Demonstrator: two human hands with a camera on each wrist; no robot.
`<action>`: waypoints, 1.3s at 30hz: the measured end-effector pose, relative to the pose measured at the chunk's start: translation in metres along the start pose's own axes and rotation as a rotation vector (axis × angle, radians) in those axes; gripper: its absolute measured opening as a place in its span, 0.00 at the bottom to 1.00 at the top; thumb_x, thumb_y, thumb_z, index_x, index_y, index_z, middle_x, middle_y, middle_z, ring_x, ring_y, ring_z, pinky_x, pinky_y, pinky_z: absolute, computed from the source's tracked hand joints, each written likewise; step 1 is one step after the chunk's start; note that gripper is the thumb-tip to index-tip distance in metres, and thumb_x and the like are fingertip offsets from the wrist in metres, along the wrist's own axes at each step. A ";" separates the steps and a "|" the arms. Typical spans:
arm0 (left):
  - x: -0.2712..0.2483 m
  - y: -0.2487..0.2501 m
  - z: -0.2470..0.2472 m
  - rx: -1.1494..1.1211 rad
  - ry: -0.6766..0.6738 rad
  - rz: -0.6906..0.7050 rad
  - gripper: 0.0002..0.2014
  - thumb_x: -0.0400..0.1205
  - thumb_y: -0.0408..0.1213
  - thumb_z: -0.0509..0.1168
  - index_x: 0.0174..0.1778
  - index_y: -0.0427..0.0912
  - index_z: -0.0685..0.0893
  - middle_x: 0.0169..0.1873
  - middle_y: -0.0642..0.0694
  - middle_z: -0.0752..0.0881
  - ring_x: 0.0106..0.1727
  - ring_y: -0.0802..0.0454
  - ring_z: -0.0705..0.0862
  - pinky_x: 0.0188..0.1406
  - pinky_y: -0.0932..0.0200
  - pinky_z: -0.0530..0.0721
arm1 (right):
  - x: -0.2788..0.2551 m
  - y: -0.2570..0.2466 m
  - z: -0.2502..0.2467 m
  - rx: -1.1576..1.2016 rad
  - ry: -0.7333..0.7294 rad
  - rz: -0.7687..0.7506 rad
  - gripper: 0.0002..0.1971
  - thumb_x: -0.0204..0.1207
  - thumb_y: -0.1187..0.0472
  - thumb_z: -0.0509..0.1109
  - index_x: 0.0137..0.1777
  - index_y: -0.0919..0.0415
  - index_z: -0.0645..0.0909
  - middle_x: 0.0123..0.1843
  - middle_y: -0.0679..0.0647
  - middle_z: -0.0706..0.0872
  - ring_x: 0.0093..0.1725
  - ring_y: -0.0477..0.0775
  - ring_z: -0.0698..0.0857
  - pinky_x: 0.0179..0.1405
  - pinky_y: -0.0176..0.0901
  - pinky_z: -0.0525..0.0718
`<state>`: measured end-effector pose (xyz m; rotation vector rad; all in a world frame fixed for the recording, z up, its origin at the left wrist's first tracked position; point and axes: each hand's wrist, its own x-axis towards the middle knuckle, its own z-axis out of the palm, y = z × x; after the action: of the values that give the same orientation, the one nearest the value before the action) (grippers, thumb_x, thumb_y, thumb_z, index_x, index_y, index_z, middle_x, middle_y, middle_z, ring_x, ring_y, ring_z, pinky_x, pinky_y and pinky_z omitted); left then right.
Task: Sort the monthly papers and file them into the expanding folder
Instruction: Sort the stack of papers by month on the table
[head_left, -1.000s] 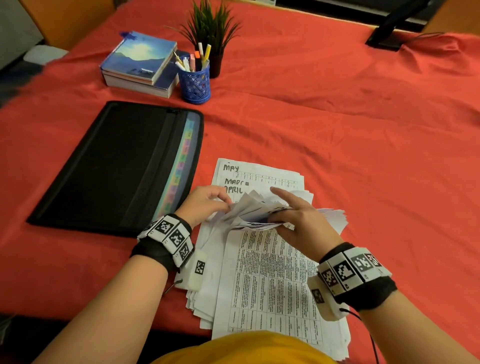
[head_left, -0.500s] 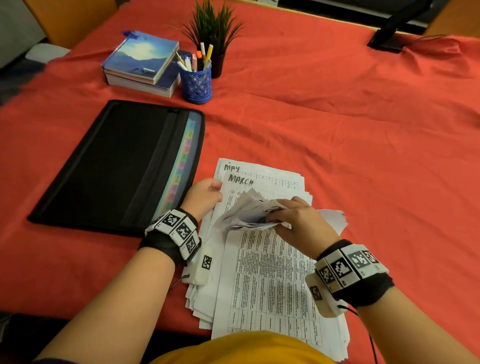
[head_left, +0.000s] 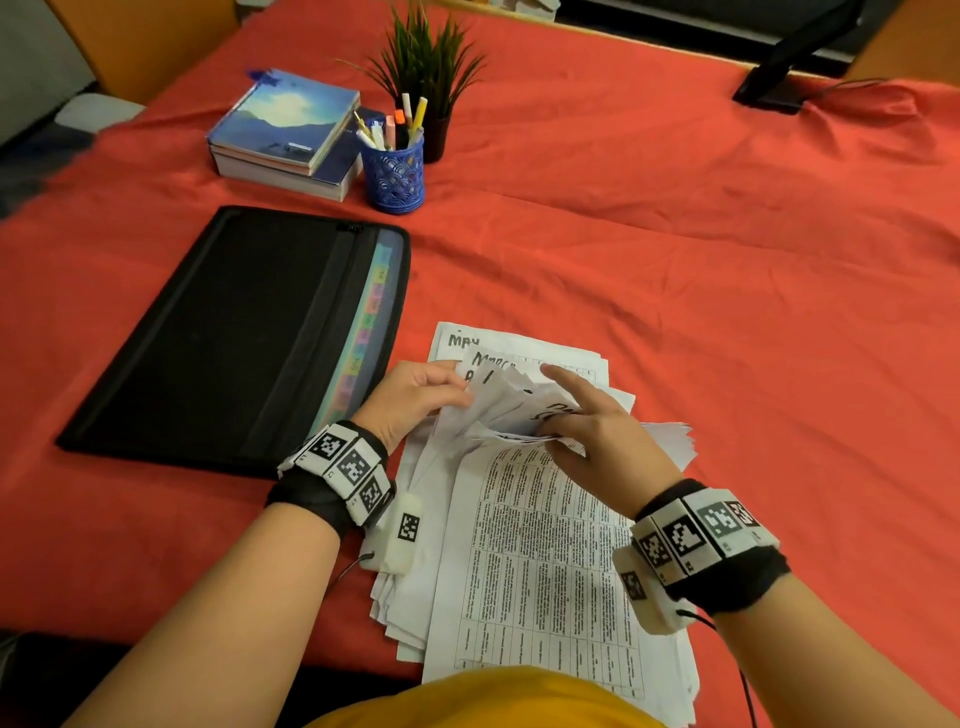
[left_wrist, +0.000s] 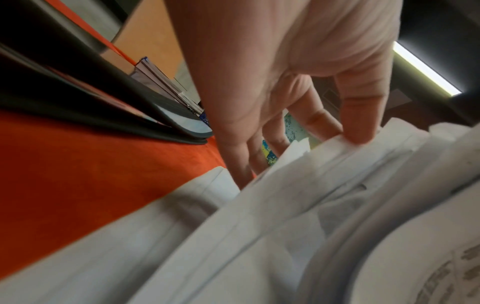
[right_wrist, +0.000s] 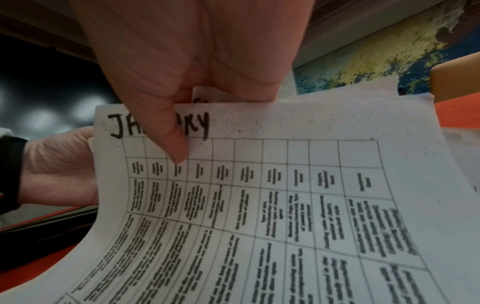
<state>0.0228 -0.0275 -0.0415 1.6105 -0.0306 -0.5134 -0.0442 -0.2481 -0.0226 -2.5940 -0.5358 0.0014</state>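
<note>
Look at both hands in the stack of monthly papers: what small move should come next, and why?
Probably pull the January sheet free and set it aside. The right hand pinches that sheet with its thumb on the heading, the left hand fans the other papers, and the expanding folder lies flat beside them, nothing going in yet.

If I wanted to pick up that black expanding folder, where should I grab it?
Probably the long right edge of the expanding folder, coming from the papers' side. It lies flat and closed on the red tablecloth; that edge, with the coloured tabs, is nearest both hands and unobstructed.
</note>
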 end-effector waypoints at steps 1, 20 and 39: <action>0.000 0.000 0.000 0.002 -0.042 -0.008 0.03 0.68 0.30 0.73 0.30 0.40 0.89 0.50 0.35 0.84 0.55 0.45 0.81 0.64 0.46 0.75 | 0.001 0.000 0.000 -0.009 0.000 -0.007 0.11 0.67 0.71 0.73 0.46 0.56 0.88 0.71 0.59 0.76 0.58 0.63 0.83 0.57 0.55 0.82; 0.012 0.002 -0.016 0.453 0.153 -0.040 0.07 0.82 0.37 0.64 0.53 0.39 0.78 0.49 0.45 0.85 0.50 0.49 0.84 0.51 0.52 0.83 | 0.023 0.011 -0.005 -0.118 -0.138 -0.009 0.09 0.71 0.71 0.69 0.49 0.63 0.87 0.43 0.58 0.86 0.43 0.62 0.79 0.45 0.46 0.75; -0.016 0.113 -0.123 0.257 0.824 0.382 0.11 0.83 0.32 0.62 0.60 0.35 0.80 0.56 0.49 0.84 0.55 0.58 0.83 0.45 0.74 0.82 | 0.040 0.007 -0.041 -0.120 -0.261 0.132 0.03 0.75 0.63 0.70 0.45 0.59 0.85 0.49 0.53 0.86 0.49 0.54 0.82 0.51 0.44 0.76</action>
<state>0.0820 0.0795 0.0731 1.9042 0.2181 0.4836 -0.0003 -0.2578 0.0137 -2.7596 -0.4668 0.3666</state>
